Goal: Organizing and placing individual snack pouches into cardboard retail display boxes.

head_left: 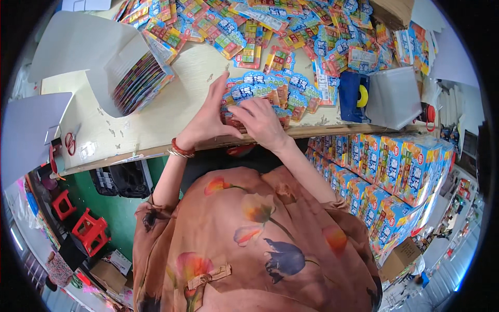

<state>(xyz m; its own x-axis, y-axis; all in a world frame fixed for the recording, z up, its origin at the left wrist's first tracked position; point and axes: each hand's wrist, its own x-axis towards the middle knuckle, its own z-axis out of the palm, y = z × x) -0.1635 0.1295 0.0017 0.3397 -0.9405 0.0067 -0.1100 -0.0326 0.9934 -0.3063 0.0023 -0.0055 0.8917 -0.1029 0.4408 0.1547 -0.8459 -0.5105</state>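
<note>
In front of me lies an overlapping pile of flat candy packets [254,83] with blue wavy tops and orange-red lower parts. My left hand [210,117] stands along the pile's left side, fingers stretched up and thumb spread toward the right, with nothing gripped. My right hand [262,124] lies over the pile's near part, its bent fingers closed on packets there; how many is hidden. To the left, an open white carton [99,86] lies tilted with a row of packets [143,86] standing inside it.
Loose packets [218,26] heap across the far side. A blue tape dispenser [356,96] and a clear plastic box [395,99] stand right. Red scissors [70,143] lie left. Wrapped printed boxes [384,166] stack below the table's right edge; red stools [91,231] stand on the floor.
</note>
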